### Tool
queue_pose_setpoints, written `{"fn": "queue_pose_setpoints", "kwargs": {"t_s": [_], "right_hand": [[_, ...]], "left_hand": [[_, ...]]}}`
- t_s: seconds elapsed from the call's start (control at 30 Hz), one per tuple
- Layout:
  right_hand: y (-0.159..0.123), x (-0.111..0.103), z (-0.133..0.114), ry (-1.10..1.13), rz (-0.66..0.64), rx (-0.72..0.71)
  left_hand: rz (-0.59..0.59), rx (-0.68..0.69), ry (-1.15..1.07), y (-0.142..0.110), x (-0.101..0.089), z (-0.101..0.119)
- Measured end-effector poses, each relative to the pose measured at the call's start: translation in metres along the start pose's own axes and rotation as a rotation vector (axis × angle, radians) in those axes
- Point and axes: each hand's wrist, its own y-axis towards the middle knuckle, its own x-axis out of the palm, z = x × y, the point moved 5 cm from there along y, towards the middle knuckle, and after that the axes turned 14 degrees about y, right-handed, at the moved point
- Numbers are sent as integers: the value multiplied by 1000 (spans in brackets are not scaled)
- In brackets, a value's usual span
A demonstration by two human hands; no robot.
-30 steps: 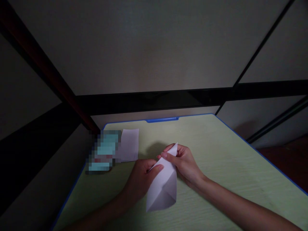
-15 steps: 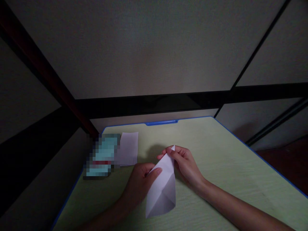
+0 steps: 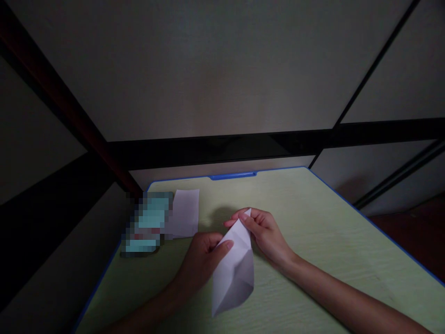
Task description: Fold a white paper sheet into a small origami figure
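A folded sheet of white paper (image 3: 233,273) is held between my two hands above the table. Creases cross its lower half, and its top comes to a narrow point. My left hand (image 3: 206,260) grips the paper's left edge, thumb on the front and fingers bent behind. My right hand (image 3: 264,232) pinches it near the pointed tip, with the thumb in front and the fingers partly hidden behind the paper.
The pale green tabletop (image 3: 330,232) has a blue rim and a blue handle piece (image 3: 233,176) at its far edge. White sheets (image 3: 186,213) lie at the left, beside a blurred-out, phone-like object (image 3: 151,222). A panelled wall (image 3: 215,69) stands behind.
The paper has bent a little more, and its lower right part bulges differently. Both hands keep their hold and have barely shifted.
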Motion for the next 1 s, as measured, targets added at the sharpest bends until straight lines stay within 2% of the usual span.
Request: {"fn": "queue_pose_setpoints", "kwargs": {"t_s": [0.1, 0.3, 0.63, 1.0], "right_hand": [[-1, 0, 1, -25, 6, -17], [-5, -2, 11, -102, 66, 40], [-5, 0, 8, 34, 13, 54], [0, -1, -3, 34, -14, 35]], "left_hand": [[15, -5, 9, -1, -1, 0], [7, 25, -4, -4, 2, -2], [23, 16, 6, -5, -1, 3], [46, 12, -3, -8, -5, 6]]}}
